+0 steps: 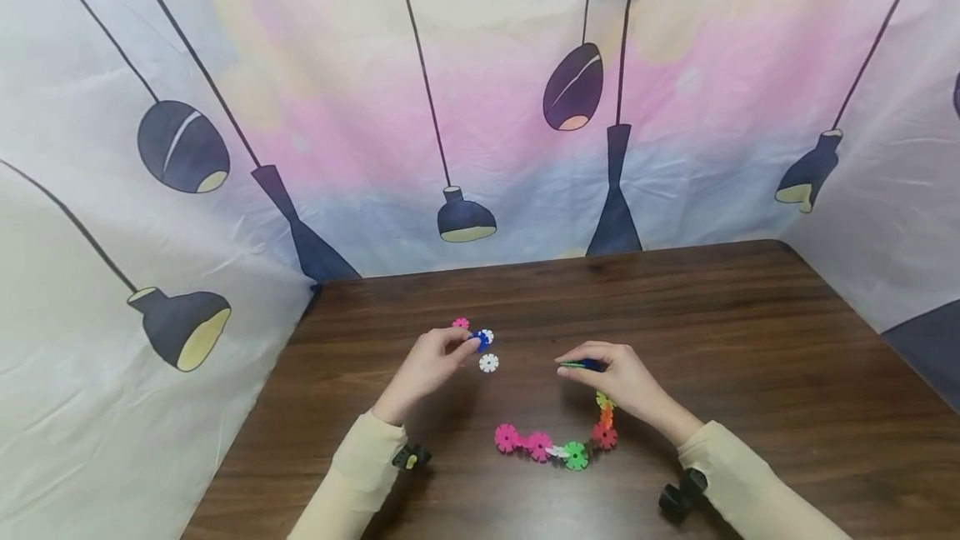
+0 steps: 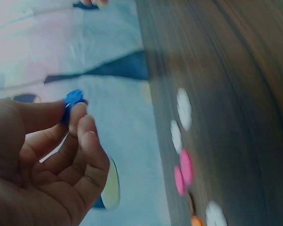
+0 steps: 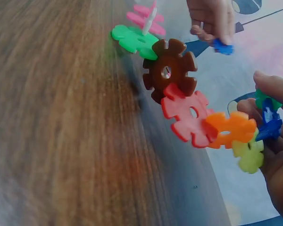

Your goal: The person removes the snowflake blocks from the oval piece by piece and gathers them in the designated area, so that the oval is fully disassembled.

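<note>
Left hand [image 1: 431, 361] pinches a blue, notched plastic flower disc [image 2: 72, 104] between thumb and fingertips, over the dark wood-grain table [image 1: 712, 307]. Right hand [image 1: 628, 375] pinches the green-and-blue end of a multicoloured chain of slotted plastic flower discs [image 3: 186, 115]; the rest curves below the grip, ending in pink.

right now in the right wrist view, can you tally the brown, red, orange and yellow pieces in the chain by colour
Brown piece: 1
Red piece: 1
Orange piece: 1
Yellow piece: 1
Total: 4
</note>
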A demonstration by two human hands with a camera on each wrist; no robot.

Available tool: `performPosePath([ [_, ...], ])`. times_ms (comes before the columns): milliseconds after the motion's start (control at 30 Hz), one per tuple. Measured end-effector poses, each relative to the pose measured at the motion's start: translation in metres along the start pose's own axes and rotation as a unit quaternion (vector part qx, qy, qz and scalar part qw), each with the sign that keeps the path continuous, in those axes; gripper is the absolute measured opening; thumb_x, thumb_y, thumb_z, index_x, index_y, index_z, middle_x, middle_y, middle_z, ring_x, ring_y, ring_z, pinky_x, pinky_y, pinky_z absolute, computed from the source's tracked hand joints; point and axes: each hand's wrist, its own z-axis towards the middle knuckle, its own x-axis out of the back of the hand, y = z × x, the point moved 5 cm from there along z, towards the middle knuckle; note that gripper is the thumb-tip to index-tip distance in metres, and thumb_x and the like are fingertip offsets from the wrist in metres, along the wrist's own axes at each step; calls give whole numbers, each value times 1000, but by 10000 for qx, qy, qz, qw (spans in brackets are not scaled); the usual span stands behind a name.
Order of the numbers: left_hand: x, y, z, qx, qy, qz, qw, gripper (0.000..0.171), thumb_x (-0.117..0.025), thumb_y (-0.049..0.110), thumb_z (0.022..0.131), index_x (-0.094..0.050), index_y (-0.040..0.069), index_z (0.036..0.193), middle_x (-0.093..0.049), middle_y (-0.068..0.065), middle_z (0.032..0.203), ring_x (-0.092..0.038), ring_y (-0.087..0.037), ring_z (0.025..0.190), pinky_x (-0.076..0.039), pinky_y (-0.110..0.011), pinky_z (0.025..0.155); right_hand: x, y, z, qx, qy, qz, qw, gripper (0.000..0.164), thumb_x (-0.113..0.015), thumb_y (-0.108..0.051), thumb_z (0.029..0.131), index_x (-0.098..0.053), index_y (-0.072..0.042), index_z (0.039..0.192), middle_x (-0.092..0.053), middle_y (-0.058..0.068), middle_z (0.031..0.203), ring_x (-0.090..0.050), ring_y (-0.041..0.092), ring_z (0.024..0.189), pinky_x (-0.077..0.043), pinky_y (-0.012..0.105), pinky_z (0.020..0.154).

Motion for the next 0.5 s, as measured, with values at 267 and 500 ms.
performPosePath([
  [267,10,-36,-2,505,16,671,9965,16,-73,18,94,-74,8,81,-54,3,63,-45,-12,54,-40,-29,50,0,3,1,-75,-105,24,9999,34,-74,-44,90,-79,-17,110,-72,-13,103,-65,18,88,-53,28,67],
  [500,1,-56,4,631,5,944,9935,20,-77,18,91,-70,12,73,-54,3,62,-46,-12,55,-41,-28,51,0,8,3,-141,-63,-171,9997,30,-74,-39,91,-78,-16,111,-72,-8,102,-56,16,75,-48,27,60],
])
